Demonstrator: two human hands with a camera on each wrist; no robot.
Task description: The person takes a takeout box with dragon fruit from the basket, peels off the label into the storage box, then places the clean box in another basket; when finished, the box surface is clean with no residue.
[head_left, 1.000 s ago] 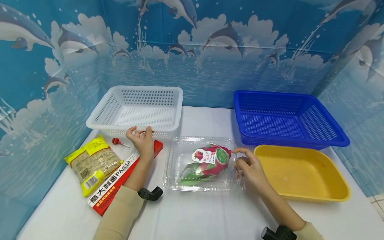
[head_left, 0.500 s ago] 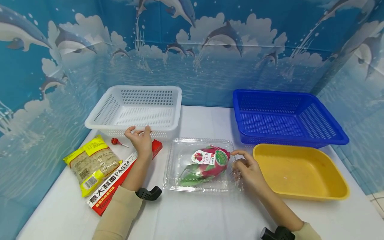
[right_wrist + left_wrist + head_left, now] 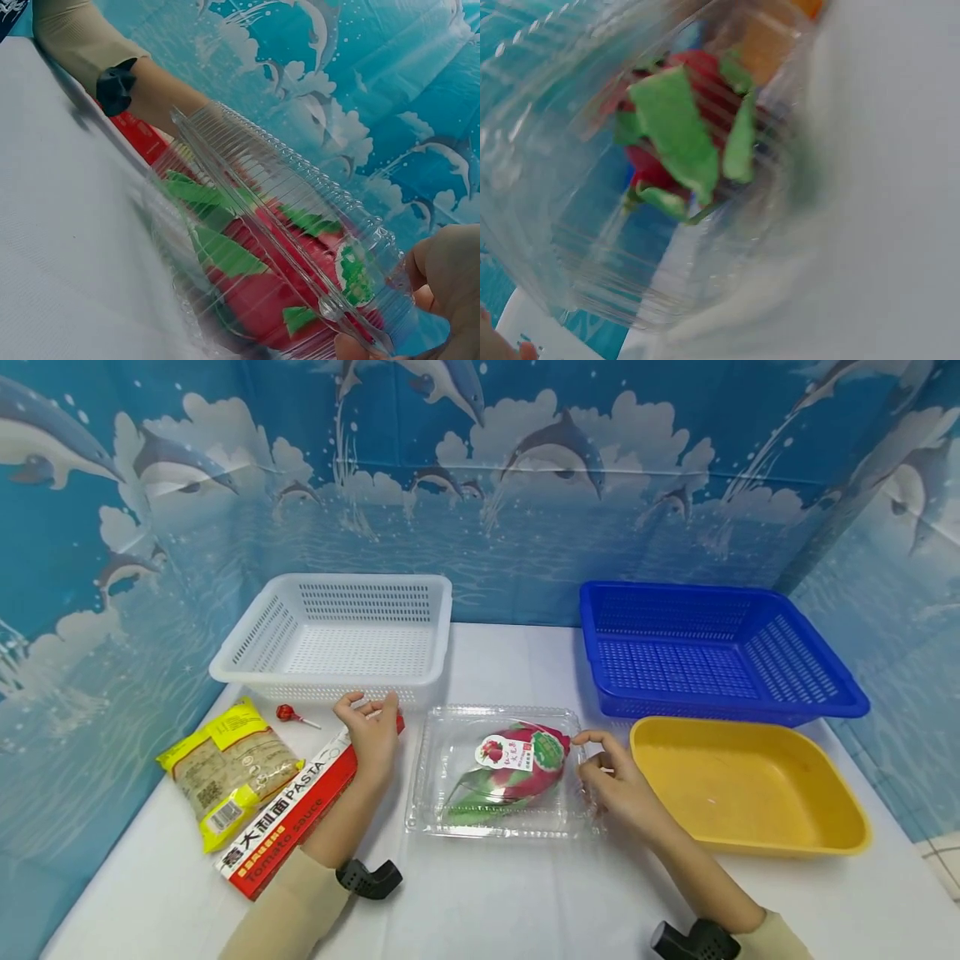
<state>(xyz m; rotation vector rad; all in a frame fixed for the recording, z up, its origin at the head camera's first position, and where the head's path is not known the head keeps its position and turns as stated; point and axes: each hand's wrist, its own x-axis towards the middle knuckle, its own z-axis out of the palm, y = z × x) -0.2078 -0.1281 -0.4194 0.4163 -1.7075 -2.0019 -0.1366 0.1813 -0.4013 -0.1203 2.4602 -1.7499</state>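
Note:
A clear plastic clamshell box (image 3: 442, 760) with its lid down lies mid-table. Inside it is a red and green dragon fruit (image 3: 536, 781) with a white label. My right hand (image 3: 618, 785) grips the box's right end, thumb and fingers at its edge in the right wrist view. My left hand (image 3: 371, 739) hovers left of the box, fingers loosely bent with nothing between them, above the end of a red pasta box (image 3: 322, 793). Only its fingertips (image 3: 526, 351) show at the corner of the left wrist view.
A white basket (image 3: 330, 679) stands behind my left hand. A blue basket (image 3: 720, 710) and a yellow tray (image 3: 750, 843) stand on the right. A yellow-ended bag (image 3: 232, 768) and a red lollipop (image 3: 286, 712) lie at the left.
My left hand has drawn back from the white basket's front rim and shifted right, toward the clamshell box. My right hand stays at the box's right end.

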